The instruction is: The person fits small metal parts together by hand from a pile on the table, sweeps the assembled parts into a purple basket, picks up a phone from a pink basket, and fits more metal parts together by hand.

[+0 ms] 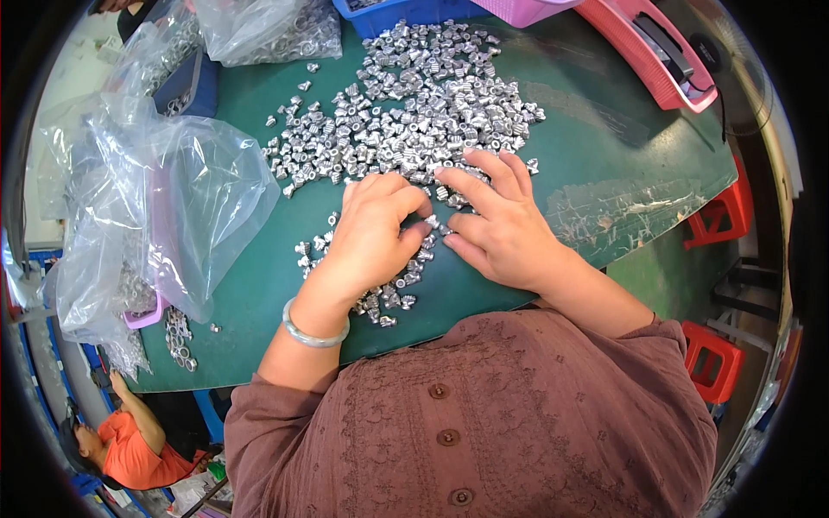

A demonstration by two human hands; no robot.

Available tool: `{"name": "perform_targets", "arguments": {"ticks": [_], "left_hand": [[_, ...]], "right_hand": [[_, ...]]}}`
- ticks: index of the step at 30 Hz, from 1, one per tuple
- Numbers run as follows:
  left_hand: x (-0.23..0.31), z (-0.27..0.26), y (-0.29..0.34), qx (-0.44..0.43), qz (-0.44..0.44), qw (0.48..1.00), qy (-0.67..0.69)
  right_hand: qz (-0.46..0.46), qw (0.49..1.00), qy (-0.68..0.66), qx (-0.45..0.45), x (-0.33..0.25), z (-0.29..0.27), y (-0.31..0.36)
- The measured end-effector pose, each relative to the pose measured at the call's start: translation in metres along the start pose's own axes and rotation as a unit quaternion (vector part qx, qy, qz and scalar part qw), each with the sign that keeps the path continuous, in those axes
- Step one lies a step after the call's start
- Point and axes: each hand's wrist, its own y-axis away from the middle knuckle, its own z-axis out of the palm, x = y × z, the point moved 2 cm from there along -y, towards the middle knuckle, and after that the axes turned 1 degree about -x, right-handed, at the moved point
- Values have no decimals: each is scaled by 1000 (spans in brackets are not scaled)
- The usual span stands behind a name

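Observation:
A heap of small silvery metal fittings (414,121), ribbed and with round holes, spreads over the green table before me. My left hand (371,229), a pale bangle on its wrist, is at the heap's near edge. Its fingers are curled toward the thumb, and their tips are partly hidden. A smaller cluster of the same fittings (380,302) lies under and beside this hand. My right hand (501,220) has its fingers apart, the upper ones reaching over the heap's edge. Between the two hands, close to the fingertips, are a few loose fittings (436,225).
Clear plastic bags (216,190) and a lilac bin (164,233) stand at left. A blue bin (406,13) and pink baskets (596,34) line the far side. Metal rings (179,337) lie near the left edge. Red stools (712,358) are at right; a person in orange (142,449) sits lower left.

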Motion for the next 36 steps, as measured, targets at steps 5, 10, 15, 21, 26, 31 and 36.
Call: {"name": "perform_targets", "arguments": {"ticks": [5,10,15,21,26,31,36], "left_hand": [[-1,-14,6,-68,44,997,-1],[-4,-9,-1,24,17,999,-20],[-4,1,-2,45,7,998,-34],[-6,-3,0,19,3,999,-33],[3,-7,-2,-8,7,999,-36],[4,5,-3,4,20,1000,-22],[3,5,-2,-3,11,1000,-18]], "right_hand": [[-7,1000,-28,-1,3,2,0],[30,998,9,59,5,-1,-3],[45,998,22,45,1,1,-5],[17,998,-42,37,3,0,-4],[46,995,-38,84,14,2,-1],[54,996,-6,73,8,1,-3],[64,997,-7,43,7,2,-1]]}}
